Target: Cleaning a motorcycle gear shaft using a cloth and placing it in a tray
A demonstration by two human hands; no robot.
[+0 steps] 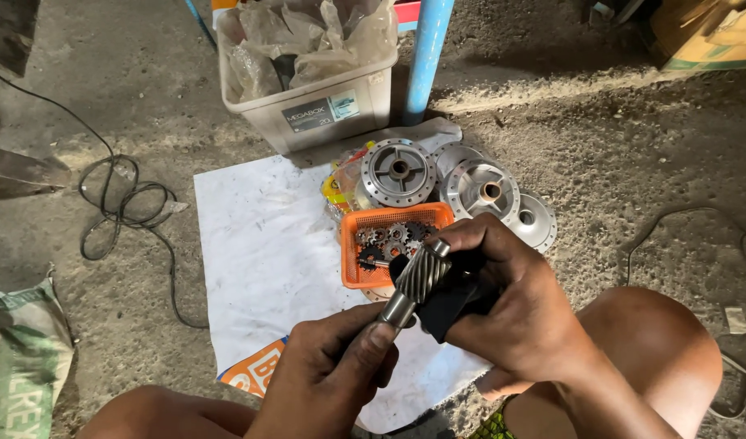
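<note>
helical gear shaft (420,280) at frame centre: left hand (328,378) pinches stem steady, right hand (511,313) grips black cloth (446,305) around teeth; orange basket (389,244) behind.

Three hub discs (479,189), one orange basket (353,260), one plastic bin (324,114)

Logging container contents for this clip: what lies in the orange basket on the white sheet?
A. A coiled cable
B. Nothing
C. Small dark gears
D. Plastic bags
C: the orange basket holds a heap of small dark gears with toothed edges.
</note>
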